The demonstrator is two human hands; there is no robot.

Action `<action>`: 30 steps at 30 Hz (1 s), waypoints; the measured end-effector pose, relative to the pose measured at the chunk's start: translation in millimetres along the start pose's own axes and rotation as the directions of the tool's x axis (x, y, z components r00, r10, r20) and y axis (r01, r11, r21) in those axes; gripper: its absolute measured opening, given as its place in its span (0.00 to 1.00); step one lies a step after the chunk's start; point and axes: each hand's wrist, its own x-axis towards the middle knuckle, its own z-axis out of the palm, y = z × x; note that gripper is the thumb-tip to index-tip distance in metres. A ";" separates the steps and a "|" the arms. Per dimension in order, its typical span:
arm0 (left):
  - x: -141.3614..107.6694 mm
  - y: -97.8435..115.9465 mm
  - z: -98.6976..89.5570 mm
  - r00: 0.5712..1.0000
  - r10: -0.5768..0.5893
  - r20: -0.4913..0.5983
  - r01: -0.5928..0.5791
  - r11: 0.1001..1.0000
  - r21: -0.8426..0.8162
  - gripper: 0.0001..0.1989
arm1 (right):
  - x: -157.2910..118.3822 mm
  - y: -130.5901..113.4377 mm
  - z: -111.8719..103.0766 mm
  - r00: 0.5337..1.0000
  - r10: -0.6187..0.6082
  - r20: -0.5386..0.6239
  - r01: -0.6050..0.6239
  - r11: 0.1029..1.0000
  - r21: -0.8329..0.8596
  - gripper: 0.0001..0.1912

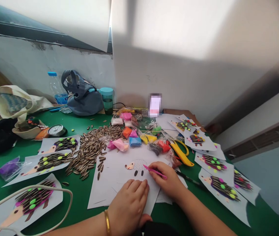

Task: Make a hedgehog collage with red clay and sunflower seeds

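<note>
My right hand (164,178) grips a slim pink modelling tool (158,172), its pointed tip at the edge of a small hedgehog figure (139,165). The hedgehog has a peach clay face, dark oval feet and a body marked with small dots. It sits on white paper (116,183). Spread flat on that paper, just below the hedgehog, lies my left hand (134,196), with a gold bangle at the wrist. A few sunflower seeds (100,167) rest on the paper's left side.
A heap of sunflower seeds (92,141) lies left of the paper. Behind are bagged coloured clays (135,141) and a yellow cutter (182,154). Finished hedgehog pictures (221,188) line the right side, with others (61,144) at left. A white cable (70,200) loops at lower left.
</note>
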 end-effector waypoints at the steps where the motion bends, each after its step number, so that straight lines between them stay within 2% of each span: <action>1: -0.3 0.0 0.1 1.000 0.002 -0.005 -0.002 1.000 0.000 0.38 | 0.1 0.1 0.1 1.000 0.001 -0.002 -0.001 1.000 -0.001 0.07; 14: 1.0 -3.3 -4.5 1.000 -0.010 -0.016 0.010 1.000 -0.004 0.35 | 0.4 0.1 1.3 1.000 -0.009 0.001 0.009 1.000 0.009 0.08; 21: -2.5 -6.3 -3.1 0.999 -0.022 -0.033 0.021 0.999 -0.045 0.38 | 2.3 2.0 1.2 0.995 -0.096 -0.012 0.097 0.989 0.109 0.11; 30: 0.1 -5.6 -8.1 0.998 -0.067 0.001 0.067 0.995 -0.079 0.38 | 4.3 5.7 -9.2 0.997 -0.076 0.032 0.072 0.992 0.108 0.10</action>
